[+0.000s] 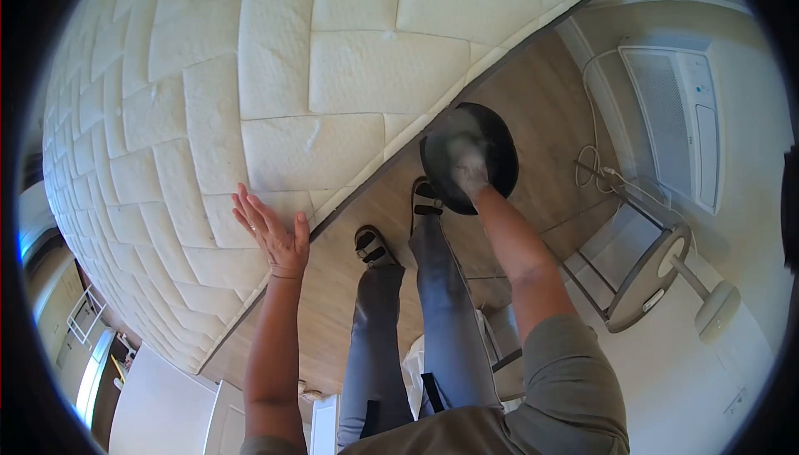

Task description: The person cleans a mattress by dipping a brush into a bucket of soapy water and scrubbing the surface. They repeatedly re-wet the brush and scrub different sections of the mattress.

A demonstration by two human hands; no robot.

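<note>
A cream quilted mattress with a dark edge fills the upper left of the head view. Over its near edge is my left hand, fingers spread and holding nothing; whether the palm touches the surface is hard to tell. My right hand reaches down into a round black container beside the mattress. That hand is smeared by motion, and its fingers do not show clearly. Something pale and hazy shows in the container near the hand, too blurred to name.
Wood-look floor runs beneath my sandalled feet. To the right are a white vented unit on the wall, a loose white cable, a small round-topped table and a pale lamp-like object.
</note>
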